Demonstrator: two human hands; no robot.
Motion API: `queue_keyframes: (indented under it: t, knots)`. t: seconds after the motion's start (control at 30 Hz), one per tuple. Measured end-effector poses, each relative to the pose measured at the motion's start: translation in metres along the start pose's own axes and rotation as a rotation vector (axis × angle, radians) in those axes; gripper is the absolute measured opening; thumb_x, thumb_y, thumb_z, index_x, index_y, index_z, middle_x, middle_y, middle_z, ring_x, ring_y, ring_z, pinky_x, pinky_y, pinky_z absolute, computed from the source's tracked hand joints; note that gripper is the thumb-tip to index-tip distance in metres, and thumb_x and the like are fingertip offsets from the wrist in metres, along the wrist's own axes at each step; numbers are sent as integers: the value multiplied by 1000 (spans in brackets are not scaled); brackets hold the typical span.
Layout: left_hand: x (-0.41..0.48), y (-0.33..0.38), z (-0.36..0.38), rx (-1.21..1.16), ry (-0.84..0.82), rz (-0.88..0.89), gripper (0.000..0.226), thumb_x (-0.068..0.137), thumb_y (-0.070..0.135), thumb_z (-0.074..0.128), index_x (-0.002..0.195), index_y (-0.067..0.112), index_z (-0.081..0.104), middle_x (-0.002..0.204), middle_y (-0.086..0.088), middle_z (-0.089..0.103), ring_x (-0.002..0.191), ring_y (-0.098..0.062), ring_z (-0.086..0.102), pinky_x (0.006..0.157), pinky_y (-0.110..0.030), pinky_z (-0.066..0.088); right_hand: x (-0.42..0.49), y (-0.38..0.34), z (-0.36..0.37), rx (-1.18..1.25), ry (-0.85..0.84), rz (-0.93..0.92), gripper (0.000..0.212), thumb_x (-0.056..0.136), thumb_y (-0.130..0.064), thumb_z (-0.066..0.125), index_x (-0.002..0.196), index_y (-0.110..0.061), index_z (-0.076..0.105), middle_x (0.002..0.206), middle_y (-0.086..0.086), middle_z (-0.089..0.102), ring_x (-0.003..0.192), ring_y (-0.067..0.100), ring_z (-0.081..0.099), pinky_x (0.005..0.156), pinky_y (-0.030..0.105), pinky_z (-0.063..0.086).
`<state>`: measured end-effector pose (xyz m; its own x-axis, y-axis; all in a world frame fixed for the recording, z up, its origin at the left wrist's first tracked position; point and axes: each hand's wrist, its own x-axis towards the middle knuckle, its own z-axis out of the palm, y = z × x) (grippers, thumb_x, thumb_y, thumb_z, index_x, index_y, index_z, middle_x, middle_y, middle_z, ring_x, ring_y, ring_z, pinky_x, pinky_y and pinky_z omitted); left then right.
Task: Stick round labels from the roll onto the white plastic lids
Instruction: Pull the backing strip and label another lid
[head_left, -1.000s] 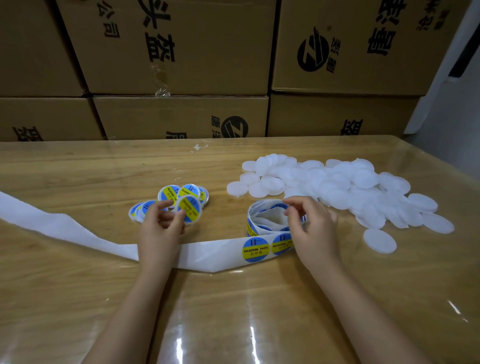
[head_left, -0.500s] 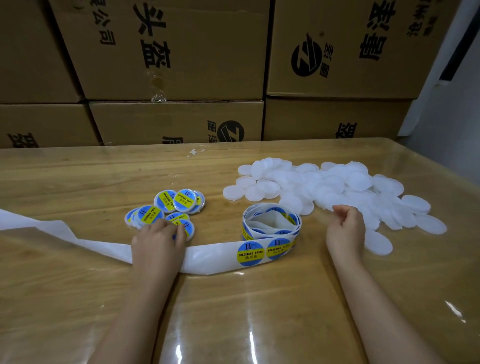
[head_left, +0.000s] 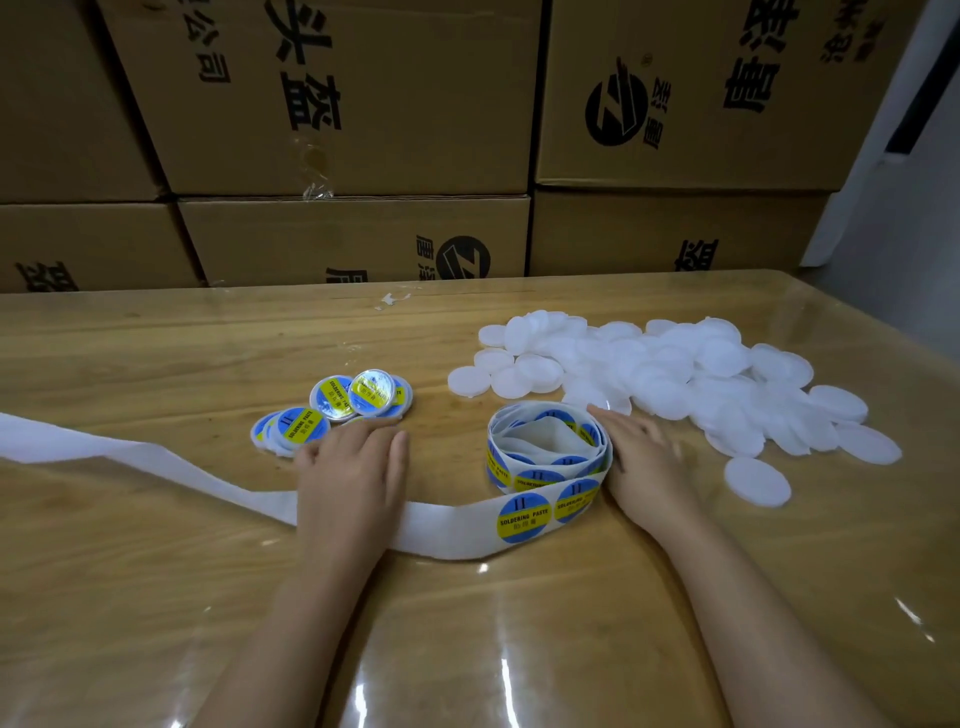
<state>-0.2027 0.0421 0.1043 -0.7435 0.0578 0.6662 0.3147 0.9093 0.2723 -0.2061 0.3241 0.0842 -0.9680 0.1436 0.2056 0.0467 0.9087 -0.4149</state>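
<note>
A loose roll of blue-and-yellow round labels (head_left: 548, 449) stands in the middle of the table. Its white backing strip (head_left: 156, 465) trails off to the left, with two labels (head_left: 524, 512) showing near the roll. My left hand (head_left: 353, 475) lies flat on the strip, fingers straight, just in front of a small pile of labelled lids (head_left: 332, 408). My right hand (head_left: 644, 462) rests against the roll's right side with fingers extended, holding nothing. A big heap of plain white plastic lids (head_left: 675, 374) lies to the right, and a single lid (head_left: 757, 480) sits nearest me.
Stacked cardboard boxes (head_left: 353, 104) form a wall along the table's far edge. The wooden table (head_left: 519, 623) has a glossy cover. A white scrap (head_left: 392, 300) lies near the far edge. A wall rises past the table's right side.
My left hand let go of a labelled lid and settled flat on the backing strip. My right hand went right to the white lids, then came back beside the roll.
</note>
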Motion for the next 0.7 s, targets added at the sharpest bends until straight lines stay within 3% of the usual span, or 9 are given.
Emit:
queue_keyframes:
  t: [0.07,0.17,0.27,0.33,0.37,0.47,0.57,0.63,0.7]
  knots:
    - [-4,16,-3,-88,36,117,39,93,28,37,84,11,71,89,-2,69,80,-27,63,70,-39,35,1,-4,-1,-71,82,21,37,97,-26,38,132,-35,46,138,-12,48,127,15,35,102,37,26]
    - [-14,41,-3,-310,-85,292,34,93,31,42,90,13,70,90,0,66,81,-20,56,69,-39,37,0,-7,-3,-132,204,77,32,98,-29,38,125,-31,54,128,-4,54,120,20,42,97,36,30]
    - [-20,51,3,-387,-224,354,31,91,38,46,92,16,69,87,5,64,82,-10,54,70,-30,37,-1,-5,-2,-162,41,35,38,98,-31,36,136,-39,42,151,-4,27,136,21,23,107,40,22]
    - [-21,49,6,-450,-312,295,27,90,38,50,92,18,68,82,8,64,79,-6,54,69,-27,40,-1,-5,0,-187,-92,14,40,99,-32,32,137,-39,39,158,-10,8,142,19,11,111,42,14]
    - [-21,48,6,-495,-354,235,24,89,37,52,91,20,68,81,9,66,78,-5,55,70,-27,43,-1,-5,1,-189,-95,17,39,98,-32,32,136,-38,40,158,-12,7,143,18,11,111,42,13]
    - [-22,44,7,-666,-483,10,14,84,39,56,84,31,67,80,13,68,76,-4,59,70,-29,48,0,-5,1,-169,26,58,36,98,-31,36,132,-34,47,152,-10,27,138,18,24,108,38,20]
    - [-19,44,8,-792,-582,-118,13,82,38,58,77,31,67,77,11,68,74,-4,60,70,-25,48,0,-7,0,-186,144,83,28,97,-30,39,118,-26,57,130,-3,48,121,20,42,97,35,29]
    - [-16,43,8,-880,-626,-198,13,85,30,62,75,25,69,74,11,67,71,0,58,67,-17,45,0,-9,-2,-200,205,93,26,97,-32,42,113,-25,60,119,0,51,112,21,46,93,34,31]
    - [-13,40,8,-936,-661,-264,15,89,17,63,78,21,71,75,9,69,72,1,60,67,-14,45,-1,-9,-3,-162,133,78,32,96,-32,42,126,-32,53,136,4,41,125,21,37,102,37,28]
